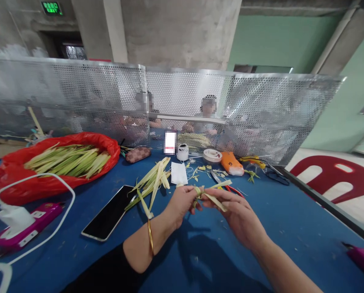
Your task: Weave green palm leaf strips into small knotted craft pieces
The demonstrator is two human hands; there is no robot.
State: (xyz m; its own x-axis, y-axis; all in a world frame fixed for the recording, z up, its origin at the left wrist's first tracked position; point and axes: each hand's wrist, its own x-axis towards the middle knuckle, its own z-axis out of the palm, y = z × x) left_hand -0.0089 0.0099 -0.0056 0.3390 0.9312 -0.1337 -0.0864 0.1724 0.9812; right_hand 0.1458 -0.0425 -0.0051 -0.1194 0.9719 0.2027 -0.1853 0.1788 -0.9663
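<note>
Above the blue table, my two hands meet around a small knotted piece of pale green leaf strips (198,193). My left hand (182,203), with a gold bangle at the wrist, pinches the knot from the left. In my right hand (238,211), thumb and fingers close on a loose strip end (216,202) that sticks out to the right. Left of my hands lies a pile of long pale leaf strips (157,175), partly over a black phone (108,213). Red-handled scissors (233,190) lie behind my right hand, partly hidden.
A red plastic bag (108,142) full of leaf strips stands at the left, by a purple power strip (44,219) with a white cable. Thread spool (182,152), round tin (212,156) and orange packet (231,162) line the back. Behind the perforated metal screen (182,93) sit other people.
</note>
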